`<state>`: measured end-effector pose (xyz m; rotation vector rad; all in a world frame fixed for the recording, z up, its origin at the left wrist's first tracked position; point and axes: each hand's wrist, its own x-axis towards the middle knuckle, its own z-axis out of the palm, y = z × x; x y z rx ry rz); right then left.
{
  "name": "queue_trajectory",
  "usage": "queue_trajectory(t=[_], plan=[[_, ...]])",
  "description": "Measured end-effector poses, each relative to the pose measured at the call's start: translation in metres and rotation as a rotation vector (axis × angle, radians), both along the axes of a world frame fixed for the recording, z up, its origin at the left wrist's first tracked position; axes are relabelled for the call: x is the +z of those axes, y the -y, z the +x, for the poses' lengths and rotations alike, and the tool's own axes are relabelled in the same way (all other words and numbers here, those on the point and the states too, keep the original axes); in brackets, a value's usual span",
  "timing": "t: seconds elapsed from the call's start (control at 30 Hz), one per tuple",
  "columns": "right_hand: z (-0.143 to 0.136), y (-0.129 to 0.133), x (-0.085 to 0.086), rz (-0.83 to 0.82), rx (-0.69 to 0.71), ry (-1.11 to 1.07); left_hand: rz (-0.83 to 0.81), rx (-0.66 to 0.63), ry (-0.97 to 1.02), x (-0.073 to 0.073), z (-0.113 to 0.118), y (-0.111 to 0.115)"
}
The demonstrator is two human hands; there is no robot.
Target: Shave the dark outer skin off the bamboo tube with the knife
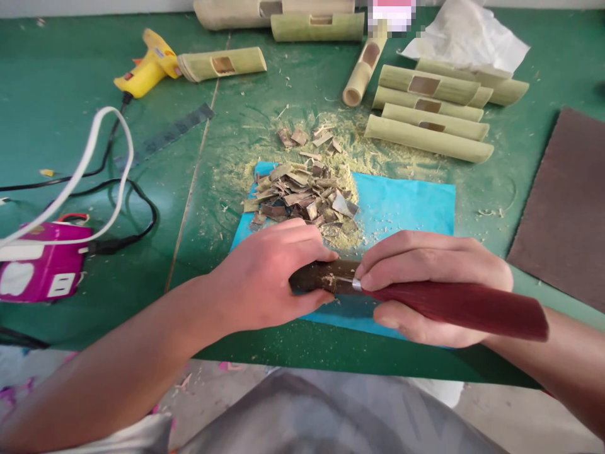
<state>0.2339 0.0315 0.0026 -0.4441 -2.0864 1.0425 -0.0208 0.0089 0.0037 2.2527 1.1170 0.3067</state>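
My left hand is closed around the left end of a dark brown piece, thumb and fingers on opposite edges. In my right hand is a carving tool with a dark red handle and a silver collar. Its thin metal shaft meets the top of the brown piece, where pale shavings lie; the exact tip is hard to make out. Both hands are over a blue sheet. Just beyond them sits a heap of bark-like chips with yellowish dust around it.
Bamboo tubes with cut openings lie at the back right, partly under white paper. A yellow glue gun lies at the back left. Cables and a magenta power block occupy the left. A brown board lies right.
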Motion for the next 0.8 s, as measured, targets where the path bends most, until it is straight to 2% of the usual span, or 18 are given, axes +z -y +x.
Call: queue_trajectory(t=[0.33,0.47,0.6,0.8], plan=[[-0.006,0.001,0.001,0.049,-0.028,0.009,0.036,0.017,0.022,-0.009,-0.001,0.000],[-0.009,0.003,0.006,0.160,-0.079,0.047,0.000,0.019,-0.017,-0.006,0.000,-0.001],[-0.009,0.008,0.008,0.189,-0.115,0.027,-0.014,0.016,-0.036,-0.001,0.001,-0.003],[-0.002,0.010,0.001,0.121,-0.271,-0.085,0.026,0.012,0.017,-0.005,-0.003,-0.003]])
